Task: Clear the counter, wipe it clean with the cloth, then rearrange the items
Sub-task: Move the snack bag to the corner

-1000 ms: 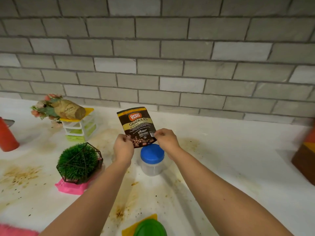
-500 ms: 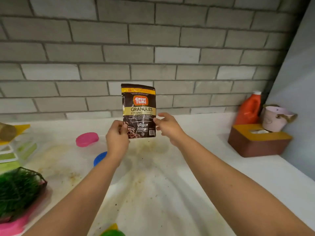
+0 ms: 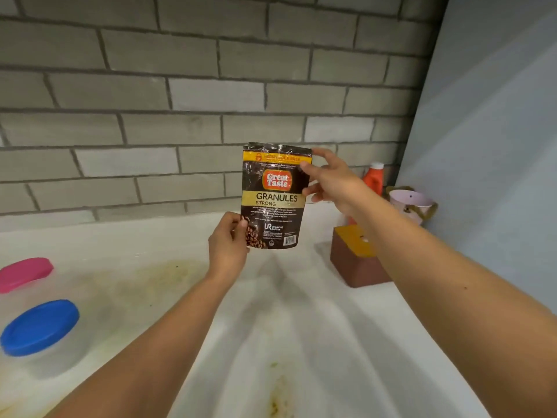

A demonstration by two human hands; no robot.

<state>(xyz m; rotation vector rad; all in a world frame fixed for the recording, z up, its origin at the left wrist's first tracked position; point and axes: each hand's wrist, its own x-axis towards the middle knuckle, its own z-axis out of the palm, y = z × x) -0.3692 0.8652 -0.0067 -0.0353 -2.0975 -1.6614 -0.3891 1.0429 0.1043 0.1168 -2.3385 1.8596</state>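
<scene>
A dark brown coffee granules pouch point(image 3: 275, 194) with a yellow top band is held upright in the air above the white counter point(image 3: 271, 312), in front of the grey brick wall. My left hand point(image 3: 226, 245) pinches its lower left corner. My right hand point(image 3: 334, 182) pinches its upper right corner, thumb on the front. The counter below shows brown and yellowish stains. No cloth is in view.
At the left edge stand a clear container with a blue lid point(image 3: 39, 327) and one with a pink lid point(image 3: 25, 273). At the right, by the side wall, are a brown box with a yellow top point(image 3: 352, 263), an orange bottle point(image 3: 373, 179) and a pink bucket point(image 3: 410, 203).
Both hands have lifted the pouch and carried it to the right. My right hand has shifted from the lower edge up to the top right corner. The view has turned right.
</scene>
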